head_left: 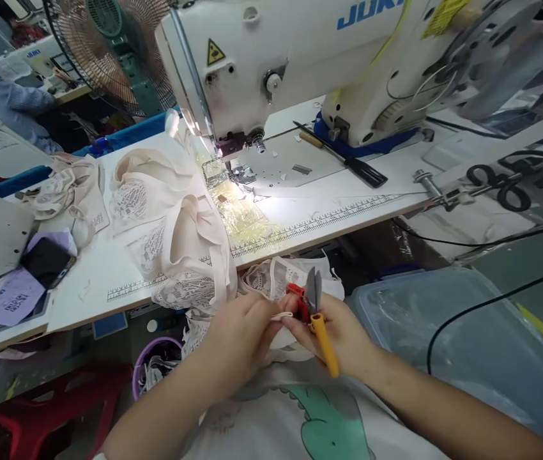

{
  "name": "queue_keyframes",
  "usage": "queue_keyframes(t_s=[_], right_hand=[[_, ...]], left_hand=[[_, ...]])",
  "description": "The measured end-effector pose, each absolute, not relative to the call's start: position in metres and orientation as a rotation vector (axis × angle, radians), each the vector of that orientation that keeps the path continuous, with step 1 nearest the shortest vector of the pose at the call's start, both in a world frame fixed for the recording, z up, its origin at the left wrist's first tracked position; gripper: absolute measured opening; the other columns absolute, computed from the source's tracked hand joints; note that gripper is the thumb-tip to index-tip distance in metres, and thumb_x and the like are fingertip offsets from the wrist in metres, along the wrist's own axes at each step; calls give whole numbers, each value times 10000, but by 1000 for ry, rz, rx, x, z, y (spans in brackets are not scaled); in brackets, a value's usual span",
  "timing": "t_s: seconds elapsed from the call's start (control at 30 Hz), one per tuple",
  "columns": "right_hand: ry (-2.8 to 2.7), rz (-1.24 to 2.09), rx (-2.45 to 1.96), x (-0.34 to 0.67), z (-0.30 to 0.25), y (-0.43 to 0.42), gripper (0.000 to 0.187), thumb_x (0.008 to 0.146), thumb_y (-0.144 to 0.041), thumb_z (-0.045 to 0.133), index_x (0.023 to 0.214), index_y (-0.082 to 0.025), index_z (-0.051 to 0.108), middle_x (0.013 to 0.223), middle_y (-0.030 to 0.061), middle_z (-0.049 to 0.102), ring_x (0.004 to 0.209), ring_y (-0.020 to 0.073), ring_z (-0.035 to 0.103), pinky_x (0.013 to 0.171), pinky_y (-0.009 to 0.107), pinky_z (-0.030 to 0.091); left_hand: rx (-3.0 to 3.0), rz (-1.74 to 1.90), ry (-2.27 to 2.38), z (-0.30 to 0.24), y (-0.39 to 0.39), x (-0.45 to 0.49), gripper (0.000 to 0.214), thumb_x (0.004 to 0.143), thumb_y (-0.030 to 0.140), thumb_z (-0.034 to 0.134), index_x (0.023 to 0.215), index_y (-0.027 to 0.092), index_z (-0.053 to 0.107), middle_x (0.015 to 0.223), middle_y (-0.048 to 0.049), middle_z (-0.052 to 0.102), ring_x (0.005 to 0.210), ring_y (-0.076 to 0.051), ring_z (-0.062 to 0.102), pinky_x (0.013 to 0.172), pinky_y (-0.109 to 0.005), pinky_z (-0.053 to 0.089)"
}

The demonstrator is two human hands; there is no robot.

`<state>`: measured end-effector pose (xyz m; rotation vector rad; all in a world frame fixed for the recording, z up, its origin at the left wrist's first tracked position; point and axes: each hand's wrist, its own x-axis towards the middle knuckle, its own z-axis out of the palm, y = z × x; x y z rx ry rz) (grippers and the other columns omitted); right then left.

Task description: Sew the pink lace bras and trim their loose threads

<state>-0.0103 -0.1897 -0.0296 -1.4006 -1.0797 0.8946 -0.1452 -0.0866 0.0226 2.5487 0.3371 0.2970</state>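
My left hand (245, 329) is closed, its fingers pinching a folded pale strip of fabric (282, 315) in front of my lap. My right hand (343, 329) holds a pair of thread snips (325, 345) with grey blades pointing up and orange and red handle parts. The right fingertips also meet the pale strip. Beige lace bras (197, 236) lie in a pile on the sewing table, and some hang over its front edge beside my left hand. More lace fabric (300, 275) sits just behind both hands.
A JUKI sewing machine (281, 57) stands ahead, its lamp lit. On the table (329, 198) lie a screwdriver (348, 160), a phone (48, 262) and paper tags (13, 297). Around it are a fan (128, 57), a purple bin (140, 370), a red stool (51, 402), a plastic box (444, 306) and a person's sleeve (27, 99).
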Motion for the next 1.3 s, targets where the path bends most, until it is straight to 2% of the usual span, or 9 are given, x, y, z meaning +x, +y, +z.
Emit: queue_keyframes(t_s=[0.13,0.27,0.4,0.63,0.87,1.0,1.1,1.2,1.3], right_hand=[[-1037,901,-1321,-13,-31,-191,181,760,-286,637,857,-211,504,824,33,597,760,190,580,685,325,509],[-1037,934,-1298,-17,-36,-191,185,761,-280,638,863,-206,502,857,43,598,756,182,582,681,311,510],[-1052,914,-1357,-20,-35,-189,168,771,-309,621,844,-201,516,798,30,603,714,181,571,642,304,491],[-1072,886,-1452,-19,-24,-183,258,768,-404,601,663,-197,489,647,14,565,582,162,511,536,292,452],[-1114,930,-1242,-6,-7,-181,152,843,-276,535,718,-199,497,630,-2,561,556,143,562,522,259,470],[-1128,708,-1273,5,-2,-184,53,830,-231,562,797,-225,520,719,3,579,655,161,584,578,267,497],[-1087,571,-1285,10,-3,-187,158,772,-219,643,875,-242,526,860,31,607,751,187,600,614,281,517],[-1105,535,-1346,11,-1,-187,173,739,-240,677,842,-229,539,950,67,637,860,227,615,652,297,533],[-1143,567,-1392,9,5,-182,132,734,-257,668,780,-215,552,954,79,664,863,244,638,716,338,543]], left_hand=[[2115,211,558,13,-74,-154,67,861,216,483,823,178,521,774,-15,561,663,-119,506,585,-230,416],[1598,110,702,17,-67,-159,191,812,339,562,778,166,488,693,20,498,494,-62,409,444,-185,339],[1395,113,754,15,-65,-162,297,741,416,645,768,156,504,685,9,516,513,-70,444,466,-188,348],[1564,159,800,16,-64,-165,245,771,396,606,778,153,577,665,1,548,514,-85,442,468,-197,341],[1883,183,686,40,-60,-151,192,849,318,491,783,161,581,613,14,500,497,-83,393,456,-195,315],[1946,155,633,53,-54,-140,205,859,307,467,755,153,554,588,29,456,497,-80,376,455,-192,298],[1958,174,612,56,-50,-135,206,853,301,468,737,150,546,604,26,458,521,-85,382,469,-196,299],[1950,186,605,56,-47,-133,195,852,293,470,753,151,560,608,24,473,527,-89,385,480,-202,301],[1957,207,585,57,-47,-132,191,853,288,469,772,150,574,623,18,497,544,-95,402,496,-208,309]])
